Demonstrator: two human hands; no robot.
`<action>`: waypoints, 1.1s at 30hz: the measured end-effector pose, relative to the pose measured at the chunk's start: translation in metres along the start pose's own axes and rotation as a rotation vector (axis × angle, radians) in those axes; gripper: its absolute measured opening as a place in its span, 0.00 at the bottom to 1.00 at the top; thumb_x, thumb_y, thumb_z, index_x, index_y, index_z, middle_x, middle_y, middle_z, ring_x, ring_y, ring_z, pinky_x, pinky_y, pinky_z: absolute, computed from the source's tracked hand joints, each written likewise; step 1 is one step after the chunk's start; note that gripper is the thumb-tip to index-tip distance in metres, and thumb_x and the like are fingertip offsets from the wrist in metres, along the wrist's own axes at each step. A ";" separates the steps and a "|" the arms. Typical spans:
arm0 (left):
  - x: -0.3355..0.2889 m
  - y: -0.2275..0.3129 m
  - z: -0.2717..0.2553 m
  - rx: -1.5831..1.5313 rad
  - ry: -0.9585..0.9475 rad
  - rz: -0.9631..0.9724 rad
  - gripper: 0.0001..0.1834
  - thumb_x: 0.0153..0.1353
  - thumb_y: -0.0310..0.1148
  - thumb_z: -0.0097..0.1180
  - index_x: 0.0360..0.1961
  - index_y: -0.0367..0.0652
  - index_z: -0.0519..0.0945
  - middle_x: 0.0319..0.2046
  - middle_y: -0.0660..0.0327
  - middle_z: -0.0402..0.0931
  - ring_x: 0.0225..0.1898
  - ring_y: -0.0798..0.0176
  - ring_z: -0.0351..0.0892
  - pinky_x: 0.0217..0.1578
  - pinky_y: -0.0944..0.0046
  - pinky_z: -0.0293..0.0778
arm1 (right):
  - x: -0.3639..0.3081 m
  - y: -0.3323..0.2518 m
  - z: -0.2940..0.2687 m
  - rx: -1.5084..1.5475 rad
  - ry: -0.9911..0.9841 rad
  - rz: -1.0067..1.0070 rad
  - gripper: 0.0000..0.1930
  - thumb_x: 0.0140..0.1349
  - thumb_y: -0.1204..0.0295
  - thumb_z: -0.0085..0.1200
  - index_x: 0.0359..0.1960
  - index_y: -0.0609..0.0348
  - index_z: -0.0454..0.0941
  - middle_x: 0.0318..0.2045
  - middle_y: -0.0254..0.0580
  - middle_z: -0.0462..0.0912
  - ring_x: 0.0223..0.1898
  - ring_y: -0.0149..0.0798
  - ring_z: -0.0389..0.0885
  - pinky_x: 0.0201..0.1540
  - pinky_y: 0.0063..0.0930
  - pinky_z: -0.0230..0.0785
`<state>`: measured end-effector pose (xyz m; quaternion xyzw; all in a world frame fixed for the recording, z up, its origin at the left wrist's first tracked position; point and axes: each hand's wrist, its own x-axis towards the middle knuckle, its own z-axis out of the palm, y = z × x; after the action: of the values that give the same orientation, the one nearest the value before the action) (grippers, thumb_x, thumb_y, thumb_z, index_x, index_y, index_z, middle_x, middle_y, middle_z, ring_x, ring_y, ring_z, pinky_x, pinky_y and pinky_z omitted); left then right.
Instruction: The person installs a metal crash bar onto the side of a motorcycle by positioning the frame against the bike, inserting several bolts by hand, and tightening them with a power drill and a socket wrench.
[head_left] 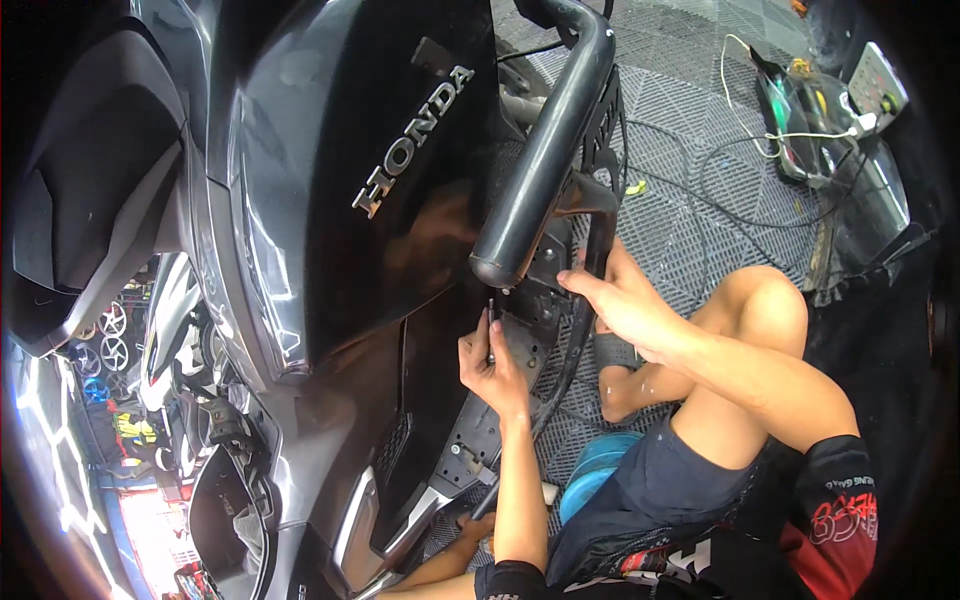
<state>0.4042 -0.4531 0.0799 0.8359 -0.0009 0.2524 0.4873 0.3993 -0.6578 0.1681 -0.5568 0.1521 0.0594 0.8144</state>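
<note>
My left hand (495,365) is raised beside the dark lower body of a motor scooter (400,230). Thumb and fingertips pinch a thin, dark bolt-like pin (491,312), pointing up just under the rounded end of a thick black guard bar (540,160). My right hand (625,305) is closed round a thinner black tube (602,225) of the same guard, its thumb stretched toward the bracket; the fingers behind the tube are partly hidden. Between the hands shows a black metal frame plate with holes (525,345).
My bent bare leg (750,310) is at the right, by a round blue seat (598,475). Black cables (690,180) cross the grey grid floor mat (660,60). A clear tool bag with a power strip (875,105) lies at far right. Motorcycle parts (215,420) stand at left.
</note>
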 end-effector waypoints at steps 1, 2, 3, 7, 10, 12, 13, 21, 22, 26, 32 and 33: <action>0.002 0.000 -0.003 0.031 -0.034 0.013 0.14 0.69 0.28 0.61 0.52 0.32 0.85 0.31 0.64 0.74 0.32 0.72 0.68 0.34 0.69 0.66 | 0.001 0.002 0.000 0.008 0.017 -0.003 0.29 0.65 0.73 0.57 0.63 0.73 0.61 0.55 0.51 0.76 0.57 0.38 0.75 0.61 0.30 0.69; 0.005 0.000 -0.005 0.062 -0.067 0.027 0.14 0.68 0.28 0.62 0.52 0.33 0.86 0.30 0.64 0.74 0.31 0.72 0.68 0.33 0.69 0.65 | 0.000 0.003 0.000 0.008 0.015 -0.002 0.29 0.65 0.73 0.57 0.63 0.73 0.61 0.55 0.51 0.76 0.57 0.38 0.75 0.61 0.30 0.69; 0.007 0.001 -0.006 0.092 -0.099 0.040 0.14 0.67 0.27 0.63 0.51 0.35 0.87 0.28 0.64 0.73 0.30 0.72 0.67 0.31 0.68 0.63 | 0.000 0.002 0.000 -0.007 0.022 -0.011 0.29 0.65 0.73 0.57 0.63 0.73 0.61 0.55 0.51 0.76 0.57 0.38 0.75 0.61 0.30 0.69; 0.013 0.009 -0.005 0.137 -0.139 0.049 0.13 0.65 0.27 0.64 0.50 0.36 0.88 0.27 0.63 0.73 0.29 0.71 0.67 0.30 0.68 0.63 | 0.003 0.008 -0.003 0.004 0.009 -0.034 0.30 0.64 0.73 0.58 0.64 0.73 0.61 0.56 0.52 0.76 0.57 0.38 0.75 0.60 0.30 0.69; 0.017 0.008 -0.007 0.139 -0.168 0.071 0.13 0.63 0.27 0.67 0.49 0.39 0.88 0.26 0.63 0.74 0.27 0.69 0.70 0.28 0.65 0.67 | 0.003 0.012 -0.001 -0.029 0.035 -0.038 0.21 0.66 0.69 0.60 0.56 0.58 0.66 0.41 0.35 0.73 0.41 0.29 0.74 0.32 0.25 0.68; 0.018 0.011 -0.008 0.153 -0.179 0.049 0.13 0.63 0.27 0.66 0.48 0.37 0.88 0.25 0.63 0.72 0.26 0.71 0.68 0.27 0.67 0.63 | 0.003 0.009 -0.001 -0.025 0.026 -0.024 0.25 0.65 0.71 0.59 0.60 0.66 0.63 0.48 0.44 0.75 0.50 0.34 0.75 0.46 0.28 0.69; 0.019 0.013 -0.009 0.153 -0.181 0.048 0.13 0.63 0.27 0.66 0.48 0.37 0.88 0.25 0.63 0.72 0.26 0.71 0.68 0.27 0.67 0.63 | 0.003 0.008 -0.002 -0.020 0.018 -0.011 0.30 0.64 0.72 0.58 0.64 0.73 0.61 0.56 0.53 0.76 0.58 0.40 0.75 0.61 0.32 0.69; 0.051 0.037 -0.033 0.452 -0.401 0.245 0.12 0.61 0.32 0.67 0.45 0.43 0.90 0.28 0.57 0.78 0.23 0.58 0.78 0.27 0.58 0.72 | 0.002 0.008 -0.003 -0.126 0.021 -0.025 0.27 0.65 0.69 0.59 0.61 0.67 0.62 0.46 0.46 0.76 0.43 0.34 0.75 0.41 0.28 0.67; 0.056 0.043 -0.034 0.466 -0.412 0.297 0.10 0.61 0.34 0.67 0.43 0.45 0.90 0.31 0.58 0.80 0.26 0.53 0.82 0.29 0.56 0.75 | 0.003 0.010 -0.005 -0.181 0.029 -0.032 0.26 0.65 0.66 0.61 0.59 0.61 0.63 0.38 0.40 0.76 0.28 0.27 0.74 0.20 0.24 0.65; 0.072 0.054 -0.035 0.527 -0.520 0.452 0.10 0.59 0.33 0.67 0.42 0.45 0.89 0.35 0.59 0.82 0.28 0.50 0.84 0.31 0.55 0.78 | 0.007 0.010 -0.023 -0.422 -0.059 -0.213 0.32 0.67 0.61 0.58 0.61 0.77 0.62 0.55 0.65 0.76 0.55 0.51 0.81 0.60 0.37 0.72; 0.075 0.064 -0.034 0.728 -0.593 0.511 0.05 0.58 0.29 0.63 0.34 0.43 0.88 0.38 0.55 0.82 0.33 0.48 0.85 0.34 0.52 0.80 | -0.011 -0.047 -0.021 -1.337 -0.110 -0.074 0.35 0.73 0.44 0.44 0.36 0.73 0.84 0.29 0.59 0.87 0.38 0.60 0.88 0.48 0.49 0.79; 0.076 0.063 -0.035 0.732 -0.587 0.510 0.05 0.58 0.29 0.63 0.34 0.43 0.88 0.38 0.55 0.82 0.33 0.48 0.85 0.34 0.52 0.80 | -0.011 -0.047 -0.017 -1.337 -0.114 -0.080 0.35 0.73 0.44 0.44 0.36 0.73 0.84 0.29 0.59 0.87 0.38 0.60 0.88 0.48 0.49 0.79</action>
<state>0.4400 -0.4388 0.1770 0.9600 -0.2522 0.1021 0.0663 0.3980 -0.6901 0.2077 -0.9426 0.0187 0.1399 0.3026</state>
